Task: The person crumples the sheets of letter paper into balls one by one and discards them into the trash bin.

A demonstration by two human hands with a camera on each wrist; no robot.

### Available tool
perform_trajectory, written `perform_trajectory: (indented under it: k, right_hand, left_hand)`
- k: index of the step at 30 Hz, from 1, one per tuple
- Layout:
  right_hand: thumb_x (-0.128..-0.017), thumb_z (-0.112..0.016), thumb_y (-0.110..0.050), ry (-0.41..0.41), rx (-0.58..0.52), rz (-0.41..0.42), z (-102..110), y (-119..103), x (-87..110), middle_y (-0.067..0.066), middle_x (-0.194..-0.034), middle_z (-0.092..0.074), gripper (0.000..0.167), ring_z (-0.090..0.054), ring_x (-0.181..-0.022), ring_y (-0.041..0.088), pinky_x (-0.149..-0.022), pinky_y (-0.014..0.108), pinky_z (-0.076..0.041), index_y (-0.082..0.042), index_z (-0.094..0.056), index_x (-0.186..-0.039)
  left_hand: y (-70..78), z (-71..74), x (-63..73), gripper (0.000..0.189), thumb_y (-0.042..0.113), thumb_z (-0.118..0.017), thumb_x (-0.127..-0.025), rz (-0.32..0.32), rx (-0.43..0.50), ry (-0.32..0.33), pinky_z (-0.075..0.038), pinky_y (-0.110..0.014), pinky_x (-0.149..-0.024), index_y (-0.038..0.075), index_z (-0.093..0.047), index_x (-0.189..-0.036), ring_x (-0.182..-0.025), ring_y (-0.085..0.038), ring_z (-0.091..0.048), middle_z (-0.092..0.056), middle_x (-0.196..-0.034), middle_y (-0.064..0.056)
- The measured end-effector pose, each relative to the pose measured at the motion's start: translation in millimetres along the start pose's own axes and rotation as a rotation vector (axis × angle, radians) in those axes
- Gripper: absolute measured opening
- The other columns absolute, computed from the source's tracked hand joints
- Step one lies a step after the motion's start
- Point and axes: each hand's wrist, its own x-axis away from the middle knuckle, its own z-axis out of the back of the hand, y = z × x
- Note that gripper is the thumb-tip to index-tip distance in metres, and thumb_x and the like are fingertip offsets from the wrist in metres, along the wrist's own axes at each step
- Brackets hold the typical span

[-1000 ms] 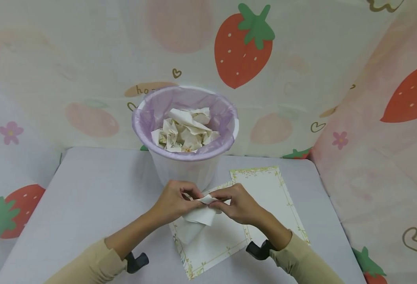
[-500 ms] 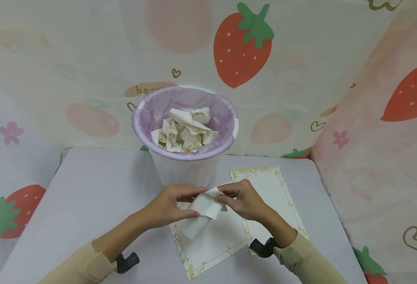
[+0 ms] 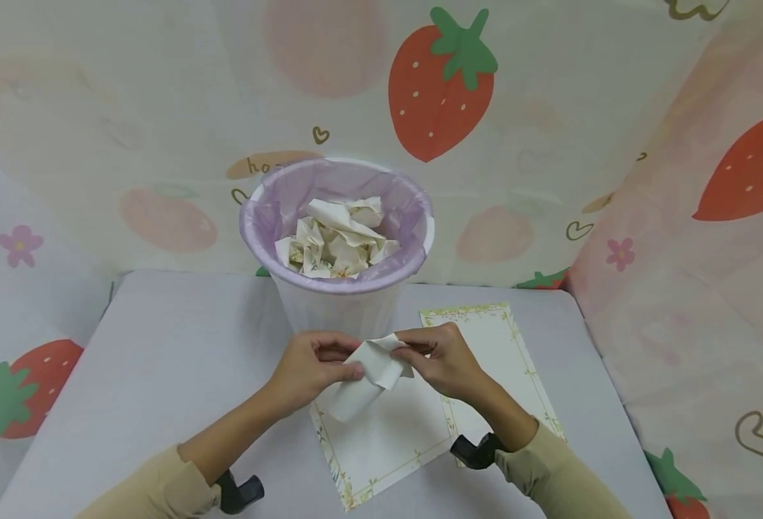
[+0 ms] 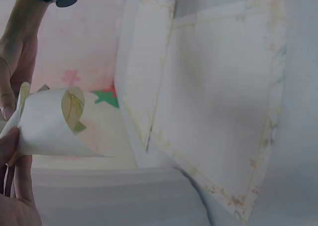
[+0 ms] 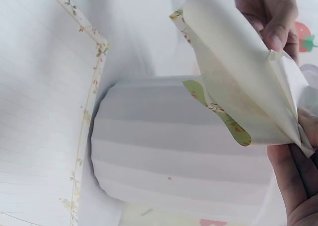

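A folded, rolled sheet of paper (image 3: 365, 382) with a flowered border is held up between both hands, just in front of the bin. My left hand (image 3: 313, 371) pinches its left side, thumb in front and fingers behind. My right hand (image 3: 443, 360) grips the upper right corner between thumb and fingers. In the left wrist view the paper (image 4: 47, 124) curls into a loose tube, its patterned side inward. The right wrist view shows the paper (image 5: 238, 67) creased and bunched where the fingers pinch it. Below it, a flat bordered sheet (image 3: 401, 447) lies on the table.
A white bin (image 3: 336, 310) with a purple liner (image 3: 265, 223) stands behind the hands, holding crumpled paper (image 3: 339, 234). A second bordered sheet (image 3: 485, 346) lies to the right, partly under the first. Strawberry-printed cloth (image 3: 550, 144) walls the table's back and sides.
The paper has been turned and folded further, its top now rising into a peak between the hands. My left hand let its grip widen, then moved closer in on the paper.
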Motion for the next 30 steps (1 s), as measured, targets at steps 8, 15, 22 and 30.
perform_trajectory:
  k: [8, 15, 22, 30]
  right_hand:
    - [-0.083, -0.074, 0.008, 0.010, 0.000, 0.008, -3, -1, -0.8, 0.017, -0.096, -0.075, 0.019, -0.074, -0.081, 0.020, -0.066, 0.026, -0.060, 0.006, -0.076, -0.102]
    - [-0.085, -0.073, 0.008, -0.007, -0.052, -0.020, -4, 0, -0.2, 0.017, -0.097, -0.075, 0.018, -0.074, -0.079, 0.019, -0.064, 0.028, -0.060, 0.006, -0.075, -0.103]
    - [-0.088, -0.073, 0.002, -0.050, 0.083, 0.074, -7, 4, 2.6, 0.018, -0.108, -0.072, 0.031, -0.073, -0.090, 0.022, -0.074, 0.024, -0.059, 0.008, -0.067, -0.118]
    - [-0.078, -0.085, -0.008, -0.097, 0.239, 0.182, -14, -1, 4.6, 0.014, -0.119, -0.068, 0.073, -0.069, -0.091, 0.017, -0.076, 0.019, -0.056, 0.003, -0.050, -0.140]
  left_hand:
    - [-2.5, -2.9, -1.1, 0.019, -0.005, -0.077, -0.082, 0.013, 0.011, -0.015, -0.060, -0.032, -0.077, -0.009, -0.066, -0.097, -0.092, -0.028, -0.072, -0.071, -0.100, -0.021]
    - [-1.3, -5.2, 0.8, 0.015, -0.007, -0.072, -0.085, 0.004, -0.058, -0.052, -0.060, -0.030, -0.074, -0.005, -0.059, -0.091, -0.088, -0.025, -0.071, -0.072, -0.094, -0.019]
    - [-0.1, -2.3, 0.0, 0.014, -0.008, -0.071, -0.084, 0.058, -0.054, -0.020, -0.057, -0.027, -0.069, -0.005, -0.057, -0.087, -0.080, -0.019, -0.069, -0.073, -0.087, -0.017]
    - [6.9, 3.6, -3.5, 0.013, -0.006, -0.071, -0.084, 0.149, -0.075, 0.104, -0.056, -0.031, -0.069, -0.005, -0.059, -0.090, -0.078, -0.019, -0.068, -0.074, -0.086, -0.017]
